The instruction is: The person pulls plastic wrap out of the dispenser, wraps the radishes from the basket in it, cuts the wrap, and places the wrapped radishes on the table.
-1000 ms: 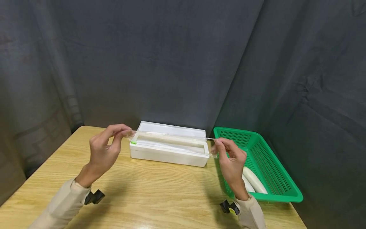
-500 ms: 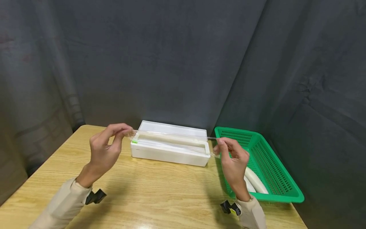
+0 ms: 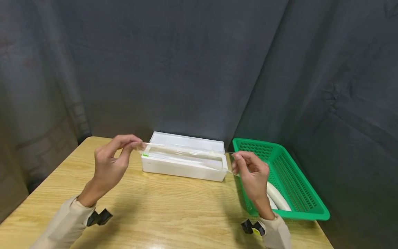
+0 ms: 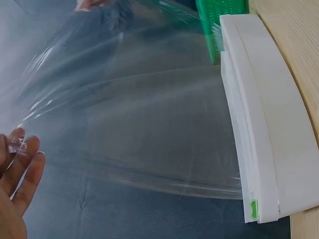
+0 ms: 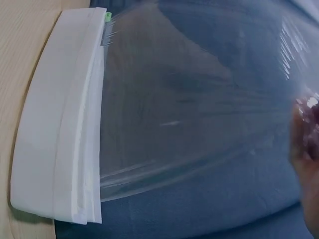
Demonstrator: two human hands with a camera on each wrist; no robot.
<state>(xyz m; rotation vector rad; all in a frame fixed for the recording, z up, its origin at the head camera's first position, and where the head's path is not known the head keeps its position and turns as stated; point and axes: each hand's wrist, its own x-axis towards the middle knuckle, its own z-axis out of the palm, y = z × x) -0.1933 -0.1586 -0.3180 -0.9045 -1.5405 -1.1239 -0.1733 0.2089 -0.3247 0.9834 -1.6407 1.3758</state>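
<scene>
A clear sheet of plastic wrap (image 4: pixel 149 114) stretches up out of a long white dispenser box (image 3: pixel 183 172), whose lid stands up at the back. My left hand (image 3: pixel 110 166) pinches one upper corner of the wrap between thumb and fingers, left of the box. On the other side my right hand (image 3: pixel 255 174) pinches the opposite corner, in front of the green basket. In the right wrist view the wrap (image 5: pixel 199 109) spans from the box (image 5: pixel 55 114) to that hand, which is partly cut off by the frame edge. A green slider (image 3: pixel 145 155) sits at the box's left end.
A green plastic basket (image 3: pixel 311 193) stands at the table's right, with white elongated objects (image 3: pixel 278 197) lying in it, partly behind my right wrist. The wooden table (image 3: pixel 174 214) extends in front of the box. Dark grey curtains (image 3: pixel 186 69) hang behind and at the sides.
Both hands keep their pinch on the wrap and shift only slightly. The sheet hangs a little differently over the box, with its right lower edge slanting toward the right hand.
</scene>
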